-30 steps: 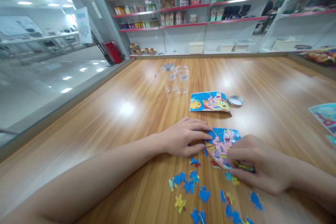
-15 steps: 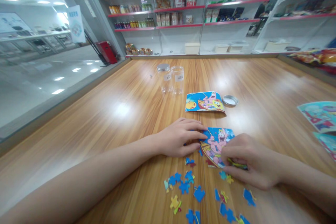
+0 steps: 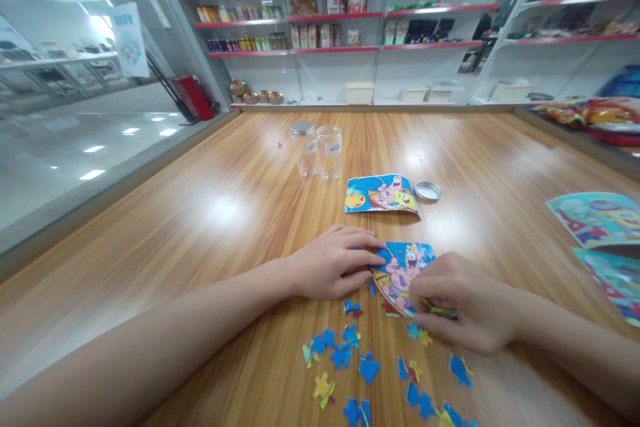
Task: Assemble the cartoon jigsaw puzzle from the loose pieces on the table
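A partly joined jigsaw puzzle (image 3: 399,275) with a pink cartoon figure in a boat lies on the table between my hands. My left hand (image 3: 340,260) rests flat with fingers apart, its fingertips on the puzzle's left edge. My right hand (image 3: 457,300) is closed, thumb and fingers bent together at the puzzle's lower right side. Yellow-green puzzle piece (image 3: 441,309) shows under its curled fingers; how it joins the rest is hidden. Loose blue pieces (image 3: 341,355) and a yellow piece (image 3: 323,385) are scattered nearer to me.
Beyond the puzzle lies a curled picture sheet (image 3: 381,195) with the same scene, beside a metal lid (image 3: 429,191). A lidded clear jar (image 3: 306,155) and an open jar (image 3: 329,157) stand farther back. More picture sheets (image 3: 597,219) lie at right. Stocked shelves (image 3: 335,15) line the back.
The view has turned slightly to the right, so everything sits a little farther left. Both hands keep their places on the puzzle, with no clear movement of pieces.
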Available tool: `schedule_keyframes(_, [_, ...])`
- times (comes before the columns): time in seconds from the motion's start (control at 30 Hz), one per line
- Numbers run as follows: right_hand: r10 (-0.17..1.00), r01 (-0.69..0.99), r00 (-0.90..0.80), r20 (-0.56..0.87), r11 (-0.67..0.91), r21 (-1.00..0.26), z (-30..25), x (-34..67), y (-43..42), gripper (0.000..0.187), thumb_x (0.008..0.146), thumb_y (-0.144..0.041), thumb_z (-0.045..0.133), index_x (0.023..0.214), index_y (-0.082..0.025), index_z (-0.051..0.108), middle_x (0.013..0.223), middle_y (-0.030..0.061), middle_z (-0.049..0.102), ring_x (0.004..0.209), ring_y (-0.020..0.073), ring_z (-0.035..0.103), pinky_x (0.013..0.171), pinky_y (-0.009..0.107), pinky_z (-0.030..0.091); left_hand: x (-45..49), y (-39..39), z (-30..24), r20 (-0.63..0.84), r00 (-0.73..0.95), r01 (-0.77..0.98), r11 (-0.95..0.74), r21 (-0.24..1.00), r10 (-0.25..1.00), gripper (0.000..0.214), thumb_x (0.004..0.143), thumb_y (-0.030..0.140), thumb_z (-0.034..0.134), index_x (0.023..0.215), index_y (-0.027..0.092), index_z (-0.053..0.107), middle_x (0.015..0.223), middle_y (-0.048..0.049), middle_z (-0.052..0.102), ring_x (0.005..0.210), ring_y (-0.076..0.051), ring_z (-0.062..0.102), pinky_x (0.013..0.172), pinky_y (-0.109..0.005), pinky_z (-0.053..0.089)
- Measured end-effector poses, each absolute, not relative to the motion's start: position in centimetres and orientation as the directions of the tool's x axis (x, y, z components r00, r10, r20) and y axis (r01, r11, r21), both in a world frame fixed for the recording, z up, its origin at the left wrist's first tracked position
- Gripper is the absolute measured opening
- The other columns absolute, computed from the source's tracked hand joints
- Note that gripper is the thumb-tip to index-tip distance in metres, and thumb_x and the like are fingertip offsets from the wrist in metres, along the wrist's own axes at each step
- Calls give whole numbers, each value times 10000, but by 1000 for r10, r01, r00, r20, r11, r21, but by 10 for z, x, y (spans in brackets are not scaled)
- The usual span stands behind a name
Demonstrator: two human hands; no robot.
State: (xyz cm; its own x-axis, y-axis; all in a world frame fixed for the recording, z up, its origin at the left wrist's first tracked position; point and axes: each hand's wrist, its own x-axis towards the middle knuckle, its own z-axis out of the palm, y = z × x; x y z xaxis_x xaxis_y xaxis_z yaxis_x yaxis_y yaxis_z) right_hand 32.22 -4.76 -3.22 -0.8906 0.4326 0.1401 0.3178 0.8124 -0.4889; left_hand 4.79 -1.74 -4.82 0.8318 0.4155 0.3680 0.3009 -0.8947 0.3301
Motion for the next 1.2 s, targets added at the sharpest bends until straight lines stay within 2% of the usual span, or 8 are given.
schedule_keyframes(0.2, [429, 319, -894, 130, 813, -487, -33, 324, -48, 87, 868, -234, 558, 789, -204, 539, 619, -40, 522, 553, 111, 444, 538, 267, 274, 47, -18, -44, 412, 800, 289, -883, 371, 435, 268, 985, 259, 523, 1206, 181, 652, 1291, -156, 565, 1187, -251, 556, 998, -428, 483])
schedule_keyframes(0.3, [434, 330, -892, 122, 813, -479, -32, 323, -48, 95, 875, -243, 553, 790, -204, 536, 623, -37, 525, 557, 113, 449, 540, 267, 279, 46, -20, -41, 450, 794, 243, -891, 383, 410, 188, 967, 252, 536, 1069, 185, 680, 1043, -110, 630, 992, -212, 604, 881, -377, 506])
schedule_keyframes(0.43, [420, 310, -898, 133, 817, -486, -31, 321, -48, 108, 890, -245, 536, 790, -205, 528, 627, -34, 530, 546, 109, 451, 531, 263, 282, 48, -27, -36, 387, 866, 217, -935, 282, 318, 156, 958, 261, 526, 958, 212, 674, 805, -50, 666, 784, -199, 617, 788, -398, 457])
schedule_keyframes(0.63, [412, 302, -901, 139, 823, -481, -34, 324, -47, 42, 853, -216, 551, 812, -207, 548, 637, -30, 547, 565, 115, 476, 543, 264, 286, 50, -56, -3, 139, 979, 77, -903, 422, 149, 121, 958, 271, 576, 885, 244, 668, 816, -15, 731, 702, -161, 664, 603, -342, 477])
schedule_keyframes(0.73, [412, 305, -900, 145, 831, -466, -36, 325, -46, 18, 836, -218, 565, 822, -208, 560, 636, -31, 549, 574, 120, 489, 542, 271, 283, 52, -76, 19, 4, 990, 130, -903, 409, 144, 184, 925, 305, 639, 750, 252, 619, 713, 10, 717, 640, -166, 669, 491, -341, 451])
schedule_keyframes(0.87, [414, 310, -898, 145, 832, -460, -37, 324, -46, 57, 841, -247, 568, 798, -211, 564, 637, -29, 558, 578, 120, 503, 543, 269, 294, 57, -90, 24, -127, 989, 113, -929, 352, 72, 143, 851, 211, 729, 790, 256, 608, 683, 49, 725, 604, -168, 683, 414, -343, 408])
schedule_keyframes(1.1, [435, 325, -890, 134, 813, -483, -35, 324, -46, 59, 838, -253, 575, 795, -214, 566, 642, -39, 569, 577, 110, 507, 550, 259, 300, 61, -92, 4, -129, 986, 146, -935, 324, 109, 122, 871, 257, 722, 831, 219, 613, 693, 15, 728, 569, -172, 671, 421, -339, 398])
schedule_keyframes(1.2, [434, 324, -893, 124, 808, -492, -36, 323, -46, 60, 841, -254, 569, 795, -216, 565, 642, -39, 563, 581, 111, 507, 549, 255, 300, 61, -87, 8, -116, 985, 169, -879, 446, 131, 111, 835, 165, 736, 870, 205, 640, 722, 13, 719, 600, -157, 662, 433, -306, 394])
